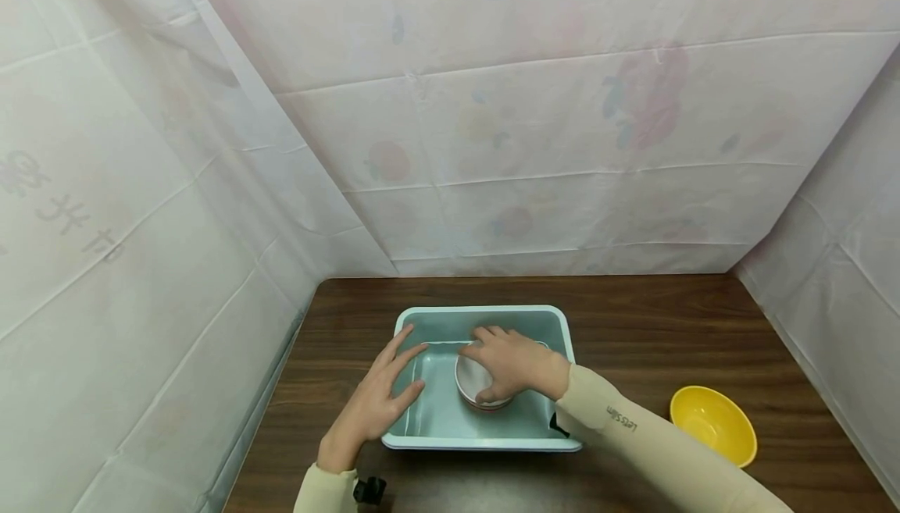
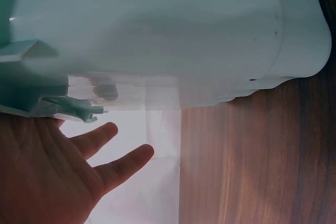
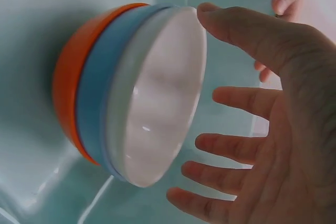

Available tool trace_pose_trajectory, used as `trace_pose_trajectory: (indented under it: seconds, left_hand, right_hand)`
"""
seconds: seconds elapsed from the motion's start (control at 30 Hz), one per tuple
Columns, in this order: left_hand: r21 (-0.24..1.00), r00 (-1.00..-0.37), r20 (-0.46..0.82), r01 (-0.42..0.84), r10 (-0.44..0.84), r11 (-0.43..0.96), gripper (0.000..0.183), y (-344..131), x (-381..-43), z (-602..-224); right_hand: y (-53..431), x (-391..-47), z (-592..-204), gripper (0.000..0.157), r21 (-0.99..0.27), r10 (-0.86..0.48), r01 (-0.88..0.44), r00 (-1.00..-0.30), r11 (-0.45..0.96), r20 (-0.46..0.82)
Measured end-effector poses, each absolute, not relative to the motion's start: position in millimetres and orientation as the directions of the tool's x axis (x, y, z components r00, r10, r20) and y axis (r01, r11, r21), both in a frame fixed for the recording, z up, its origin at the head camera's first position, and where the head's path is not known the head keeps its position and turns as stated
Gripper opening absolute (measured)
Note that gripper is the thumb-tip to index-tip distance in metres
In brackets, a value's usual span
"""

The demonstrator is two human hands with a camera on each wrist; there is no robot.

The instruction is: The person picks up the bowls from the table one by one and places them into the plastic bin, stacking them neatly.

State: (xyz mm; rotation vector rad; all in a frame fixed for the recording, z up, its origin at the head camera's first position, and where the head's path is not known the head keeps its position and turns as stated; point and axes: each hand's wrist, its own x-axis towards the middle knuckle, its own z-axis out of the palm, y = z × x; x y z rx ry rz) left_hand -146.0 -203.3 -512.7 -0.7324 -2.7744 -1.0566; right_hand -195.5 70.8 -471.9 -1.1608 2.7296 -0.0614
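A nested stack of bowls stands inside a pale blue basin (image 1: 485, 444): a white bowl (image 3: 165, 98) innermost, then a blue bowl (image 3: 100, 93), with an orange bowl (image 3: 68, 90) outermost. My right hand (image 1: 513, 361) is over the stack, fingers spread and relaxed. In the right wrist view its thumb tip overlaps the white rim, while the other fingertips stand apart from the bowls. My left hand (image 1: 376, 404) hovers at the basin's left side, fingers spread, nothing held. The left wrist view has the basin's outer wall (image 2: 173, 35) above that palm.
On the table's right side, beyond my right forearm, sits a yellow bowl (image 1: 713, 423). The brown wooden table (image 1: 633, 318) is bounded by white printed sheets (image 1: 548, 216) at the back and both sides.
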Motion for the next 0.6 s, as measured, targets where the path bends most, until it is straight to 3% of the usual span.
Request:
trace_pose_trajectory:
  seconds: [0.6]
  left_hand:
    - [0.593,-0.876,0.252,0.476,0.412,0.649,0.052,-204,-147,-514]
  right_hand:
    - [92,-190,-438,0.063,-0.24,-0.703,-0.674,-0.709,0.698,-0.051]
